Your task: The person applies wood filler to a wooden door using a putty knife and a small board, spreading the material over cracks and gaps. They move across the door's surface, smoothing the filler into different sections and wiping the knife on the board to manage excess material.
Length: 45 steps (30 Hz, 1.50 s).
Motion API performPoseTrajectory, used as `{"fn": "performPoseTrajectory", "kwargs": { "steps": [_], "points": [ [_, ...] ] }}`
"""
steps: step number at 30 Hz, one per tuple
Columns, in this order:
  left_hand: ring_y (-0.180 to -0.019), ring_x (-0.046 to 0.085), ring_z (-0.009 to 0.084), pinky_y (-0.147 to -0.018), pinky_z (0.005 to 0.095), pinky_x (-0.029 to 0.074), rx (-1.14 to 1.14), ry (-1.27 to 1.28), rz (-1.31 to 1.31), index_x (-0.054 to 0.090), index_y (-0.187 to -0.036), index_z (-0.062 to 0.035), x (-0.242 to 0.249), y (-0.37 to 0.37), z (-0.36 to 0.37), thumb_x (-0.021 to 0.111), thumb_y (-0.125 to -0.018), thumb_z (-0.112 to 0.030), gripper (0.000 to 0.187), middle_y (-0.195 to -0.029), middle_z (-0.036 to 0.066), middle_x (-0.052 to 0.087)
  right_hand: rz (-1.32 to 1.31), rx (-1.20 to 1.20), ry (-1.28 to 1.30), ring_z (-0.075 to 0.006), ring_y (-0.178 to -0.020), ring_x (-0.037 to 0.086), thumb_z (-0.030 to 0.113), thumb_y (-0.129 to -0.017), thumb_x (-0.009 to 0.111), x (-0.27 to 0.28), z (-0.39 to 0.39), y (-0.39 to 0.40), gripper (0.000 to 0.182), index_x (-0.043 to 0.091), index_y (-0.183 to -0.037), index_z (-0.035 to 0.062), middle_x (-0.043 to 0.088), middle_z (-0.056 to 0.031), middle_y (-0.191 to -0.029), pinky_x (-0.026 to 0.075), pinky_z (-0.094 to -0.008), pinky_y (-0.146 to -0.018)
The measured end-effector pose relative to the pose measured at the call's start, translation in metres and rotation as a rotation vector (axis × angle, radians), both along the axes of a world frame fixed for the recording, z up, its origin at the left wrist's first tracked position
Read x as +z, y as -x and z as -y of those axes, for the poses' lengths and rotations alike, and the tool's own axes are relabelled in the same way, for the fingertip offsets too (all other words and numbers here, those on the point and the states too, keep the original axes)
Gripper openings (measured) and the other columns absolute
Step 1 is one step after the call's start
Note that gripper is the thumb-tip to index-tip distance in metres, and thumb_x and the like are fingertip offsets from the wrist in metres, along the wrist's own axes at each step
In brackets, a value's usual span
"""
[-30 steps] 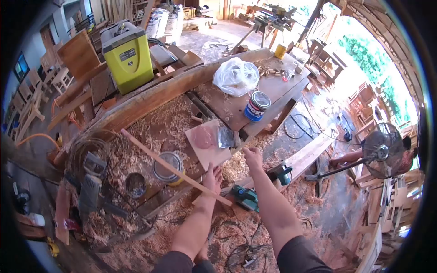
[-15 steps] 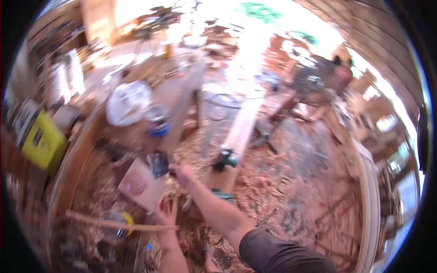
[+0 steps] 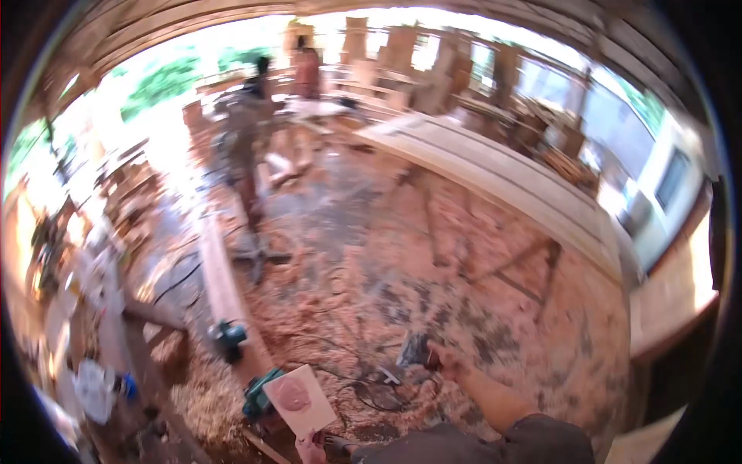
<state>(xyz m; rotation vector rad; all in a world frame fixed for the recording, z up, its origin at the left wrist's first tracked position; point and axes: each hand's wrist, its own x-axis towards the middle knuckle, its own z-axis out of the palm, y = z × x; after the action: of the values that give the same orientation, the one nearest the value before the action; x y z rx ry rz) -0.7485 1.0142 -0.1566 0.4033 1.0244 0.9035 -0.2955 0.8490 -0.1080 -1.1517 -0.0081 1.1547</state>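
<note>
My left hand [image 3: 311,447], low in the head view, grips the lower edge of a pale square board [image 3: 315,398]. On the board is a round, pinkish patch [image 3: 294,393] of what looks like paste. My right hand [image 3: 450,362] is stretched out to the right of the board, closed on a dark flat scraper [image 3: 414,350]. The scraper is blurred, and its handle is hidden in the fingers. Two green power tools lie beyond the board: one [image 3: 260,393] is partly behind it, the other [image 3: 227,337] rests on a long plank [image 3: 220,267].
Wood shavings [image 3: 309,332] and a cable cover much of the floor. A large panelled door [image 3: 495,166] lies on trestles to the right. A plastic bag [image 3: 94,390] sits on the bench at left. Two people stand farther back, one [image 3: 307,68] near stacked timber.
My view has swung to the right, so the bench and bag now sit far left and the door shows fully. My right hand with the scraper has moved away from the board.
</note>
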Motion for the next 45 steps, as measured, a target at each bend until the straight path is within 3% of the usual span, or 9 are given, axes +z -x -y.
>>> {"fn": "performPoseTrajectory", "kwargs": {
  "steps": [2, 4, 6, 12, 16, 23, 33, 37, 45],
  "points": [
    [-0.087, 0.071, 0.0252, -0.074, 0.0399, 0.061, -0.233, -0.072, -0.057, 0.062, -0.119, -0.0021, -0.007, -0.069, 0.019, 0.070, -0.089, -0.002, 0.031, -0.101, 0.010, 0.071, 0.234, -0.413, 0.204, -0.0210, -0.084, 0.070, 0.017, -0.096, 0.068, 0.017, 0.067, -0.048, 0.016, 0.068, -0.105, 0.0048, 0.071, -0.0058, -0.097, 0.058, -0.0383, -0.073],
    [-0.094, 0.070, 0.0200, -0.083, 0.0335, 0.060, -0.544, -0.178, -0.122, 0.063, -0.116, -0.0012, 0.029, -0.147, 0.047, 0.068, -0.091, -0.004, 0.025, -0.106, 0.010, 0.070, 0.257, -0.431, -0.063, -0.0197, -0.081, 0.067, 0.014, -0.093, 0.071, 0.067, 0.159, -0.073, 0.013, 0.067, -0.103, 0.0062, 0.069, -0.0038, -0.094, 0.055, -0.0376, -0.070],
    [-0.088, 0.071, 0.0239, -0.074, 0.0438, 0.060, -0.748, -0.219, -0.053, 0.062, -0.116, 0.0013, 0.048, -0.232, 0.080, 0.070, -0.090, -0.004, 0.028, -0.099, 0.010, 0.070, 0.175, -0.612, -0.088, -0.0199, -0.076, 0.062, 0.013, -0.093, 0.071, 0.081, 0.242, -0.100, 0.009, 0.065, -0.095, 0.0058, 0.065, -0.0030, -0.090, 0.050, -0.0390, -0.070],
    [-0.092, 0.070, 0.0208, -0.079, 0.0346, 0.057, -1.108, -0.229, 0.003, 0.065, -0.116, 0.0004, 0.087, -0.462, 0.215, 0.071, -0.090, -0.009, 0.028, -0.105, 0.009, 0.071, -0.016, -1.100, -0.107, -0.0285, -0.103, 0.067, 0.010, -0.092, 0.069, 0.066, 0.491, -0.102, 0.027, 0.066, -0.116, 0.0005, 0.069, -0.0114, -0.114, 0.056, -0.0448, -0.086],
    [-0.093, 0.070, 0.0188, -0.080, 0.0344, 0.057, -1.213, -0.282, 0.016, 0.066, -0.117, 0.0011, 0.096, -0.576, 0.297, 0.071, -0.092, -0.012, 0.028, -0.108, 0.008, 0.072, -0.143, -1.434, 0.070, -0.0322, -0.106, 0.067, 0.012, -0.091, 0.068, 0.036, 0.594, -0.081, 0.040, 0.061, -0.128, -0.0014, 0.069, -0.0139, -0.120, 0.056, -0.0467, -0.090],
    [-0.097, 0.068, 0.0157, -0.085, 0.0330, 0.055, -1.572, -0.259, 0.136, 0.065, -0.121, 0.0015, 0.112, -0.742, 0.438, 0.068, -0.097, -0.022, 0.034, -0.109, 0.006, 0.071, -0.065, -1.613, -0.209, -0.0311, -0.105, 0.069, 0.011, -0.086, 0.067, 0.029, 0.695, -0.142, 0.041, 0.063, -0.126, 0.0047, 0.070, -0.0114, -0.118, 0.058, -0.0455, -0.091],
    [-0.098, 0.069, 0.0186, -0.086, 0.0360, 0.058, -1.667, -0.253, 0.133, 0.061, -0.127, 0.0005, 0.122, -0.970, 0.612, 0.066, -0.099, -0.023, 0.037, -0.112, 0.007, 0.069, -0.012, -1.718, -0.127, -0.0282, -0.097, 0.072, 0.012, -0.084, 0.068, 0.085, 0.808, -0.326, 0.036, 0.064, -0.119, 0.0015, 0.072, -0.0116, -0.108, 0.060, -0.0409, -0.087],
    [-0.098, 0.071, 0.0218, -0.087, 0.0407, 0.059, -1.560, -0.170, 0.136, 0.057, -0.131, -0.0033, 0.112, -1.035, 0.620, 0.063, -0.100, -0.025, 0.039, -0.113, 0.007, 0.070, -0.105, -1.859, -0.203, -0.0237, -0.083, 0.073, 0.010, -0.083, 0.068, 0.078, 0.835, -0.400, 0.020, 0.069, -0.103, 0.0050, 0.075, -0.0064, -0.095, 0.062, -0.0362, -0.075],
    [-0.113, 0.066, 0.0228, -0.090, 0.0396, 0.058, -1.156, -0.017, 0.087, 0.051, -0.141, -0.0063, 0.089, -1.171, 0.614, 0.061, -0.101, -0.028, 0.046, -0.128, 0.009, 0.066, -0.231, -1.626, -0.159, -0.0226, -0.088, 0.073, 0.015, -0.090, 0.064, 0.019, 0.876, -0.569, 0.020, 0.068, -0.107, 0.0056, 0.074, -0.0069, -0.099, 0.060, -0.0360, -0.072]
  ]
}}
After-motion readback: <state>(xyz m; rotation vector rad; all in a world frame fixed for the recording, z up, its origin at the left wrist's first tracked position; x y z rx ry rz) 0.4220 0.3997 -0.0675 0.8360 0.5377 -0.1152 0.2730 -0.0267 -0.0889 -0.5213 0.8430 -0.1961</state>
